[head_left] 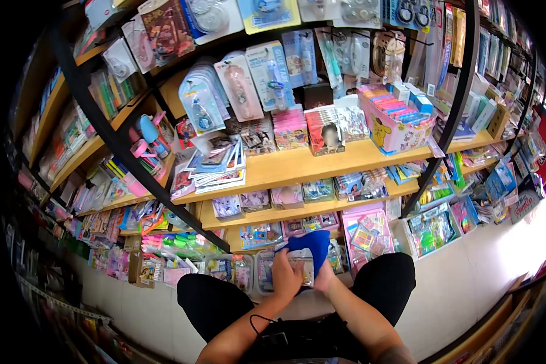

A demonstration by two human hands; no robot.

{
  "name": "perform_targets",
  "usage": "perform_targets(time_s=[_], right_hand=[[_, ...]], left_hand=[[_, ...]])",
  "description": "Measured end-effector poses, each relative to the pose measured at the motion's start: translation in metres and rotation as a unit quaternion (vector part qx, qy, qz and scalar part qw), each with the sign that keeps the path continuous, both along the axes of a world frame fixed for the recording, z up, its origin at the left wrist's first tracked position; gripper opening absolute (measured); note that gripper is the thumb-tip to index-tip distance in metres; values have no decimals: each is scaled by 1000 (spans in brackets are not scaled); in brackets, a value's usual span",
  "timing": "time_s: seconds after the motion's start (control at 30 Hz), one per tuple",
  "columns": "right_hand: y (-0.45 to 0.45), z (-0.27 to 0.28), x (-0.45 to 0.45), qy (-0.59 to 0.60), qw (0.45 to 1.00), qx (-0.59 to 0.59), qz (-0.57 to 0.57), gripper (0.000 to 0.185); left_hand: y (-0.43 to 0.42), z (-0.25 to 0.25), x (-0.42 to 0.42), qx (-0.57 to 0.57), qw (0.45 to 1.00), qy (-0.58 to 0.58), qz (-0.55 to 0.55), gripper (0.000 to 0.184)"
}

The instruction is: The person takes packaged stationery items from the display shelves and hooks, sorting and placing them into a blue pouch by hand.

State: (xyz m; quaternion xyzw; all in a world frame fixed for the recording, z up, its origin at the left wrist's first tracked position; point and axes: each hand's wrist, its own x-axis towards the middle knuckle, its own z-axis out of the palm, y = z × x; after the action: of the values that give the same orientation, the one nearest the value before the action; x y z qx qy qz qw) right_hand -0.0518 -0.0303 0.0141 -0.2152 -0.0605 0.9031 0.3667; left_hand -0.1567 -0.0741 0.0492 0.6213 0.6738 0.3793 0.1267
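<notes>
Blue cloth (319, 245) arches between a shopper's two hands above a clear plastic bin (257, 272) at the foot of the shelves, between the dark-clad left knee (194, 294) and right knee (394, 273). At left, the left hand (287, 276) bends over the bin, fingers at the cloth's near left edge; whether they pinch it or merely touch it cannot be told. The cloth looks light, soft and limp, likely to sag or bunch rather than break, with little sign of slipperiness. Its left edge would suit a light pinch, its broad middle a gathered hold, and its right end, hanging lower, a fuller grip. At right, the right hand (325, 278) appears closed on that lower end. Out of clear sight, again from the left: the left fingertips, lost against the cloth and bin; the bin's contents, partly covered by the left hand and the cloth, their small packets (307, 273) too blurred to read; the cloth's underside and full shape, concealed by its folds; and the right fingers, largely hidden where they meet the fabric.
</notes>
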Motion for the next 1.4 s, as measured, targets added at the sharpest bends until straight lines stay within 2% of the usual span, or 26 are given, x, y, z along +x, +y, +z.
perform_targets(time_s=[0.03, 0.07, 0.17, 0.27, 0.37, 0.43, 0.5, 0.53, 0.57, 0.6, 0.63, 0.67, 0.73, 0.77, 0.8, 0.83, 0.87, 0.93, 0.97, 1.03, 1.1, 1.4], right_hand=[[1, -8, 0, 47, 998, 34, 1, 54], [-3, -5, -1, 52, 998, 32, -12, 51], [-10, 9, -3, 52, 998, 22, -6, 43], [-9, 8, -3, 15, 999, 30, 43, 39], [-20, 20, -6, -45, 998, 51, 18, 36], [-25, 14, -5, -58, 996, 58, 27, 34], [-27, 8, -3, -48, 997, 46, 35, 33], [-27, 10, -3, -49, 997, 52, 10, 37], [-26, 14, -3, -30, 999, 40, 2, 36], [-26, 19, -1, -9, 1000, 27, -7, 34], [-23, 20, 1, 11, 1000, 13, -17, 33], [-18, 11, 1, 14, 998, 51, -15, 35], [-17, 16, -1, 10, 999, 49, -13, 36], [-17, 22, -2, 7, 999, 49, -12, 37], [-19, 28, -2, -9, 999, 47, -10, 39], [-17, 25, -4, -5, 999, 51, -1, 40], [-16, 18, -6, -3, 998, 54, 7, 40], [-16, 6, -8, -4, 998, 57, 19, 41], [-15, 2, -9, -7, 998, 57, 23, 41], [-15, -3, -9, -18, 998, 53, 23, 41], [-14, -6, -8, -34, 998, 46, 17, 41], [-10, -13, -5, -35, 998, 36, 25, 38]], left_hand=[[-1, -3, 5, 36, 998, 49, 25, 53], [-3, -12, 9, 17, 997, 70, 3, 60], [4, 9, 13, 77, 989, 125, -5, 51], [18, 0, 2, 47, 993, 101, 37, 42], [25, -16, -14, 65, 995, -33, 61, 35], [36, -32, -31, 78, 986, -89, 117, 32], [40, -33, -57, 65, 977, -138, 152, 32], [40, -12, -67, 74, 973, -160, 151, 33], [58, -42, -94, 86, 956, -226, 166, 32], [42, 45, -88, 74, 964, -193, 166, 34], [54, 62, -106, 108, 961, -190, 169, 36], [63, 77, -125, 142, 957, -187, 170, 38], [92, 117, -167, 274, 936, -153, 158, 54], [96, 156, -176, 296, 933, -137, 151, 63], [93, 203, -178, 290, 935, -154, 131, 63], [106, 221, -195, 303, 933, -84, 175, 57], [114, 247, -200, 370, 915, -39, 155, 51], [126, 288, -210, 361, 923, -13, 132, 38], [139, 302, -221, 357, 926, 7, 119, 29], [149, 324, -222, 369, 922, 21, 114, 25], [164, 332, -231, 395, 908, 70, 120, 25], [182, 342, -241, 375, 913, 91, 136, 29]])
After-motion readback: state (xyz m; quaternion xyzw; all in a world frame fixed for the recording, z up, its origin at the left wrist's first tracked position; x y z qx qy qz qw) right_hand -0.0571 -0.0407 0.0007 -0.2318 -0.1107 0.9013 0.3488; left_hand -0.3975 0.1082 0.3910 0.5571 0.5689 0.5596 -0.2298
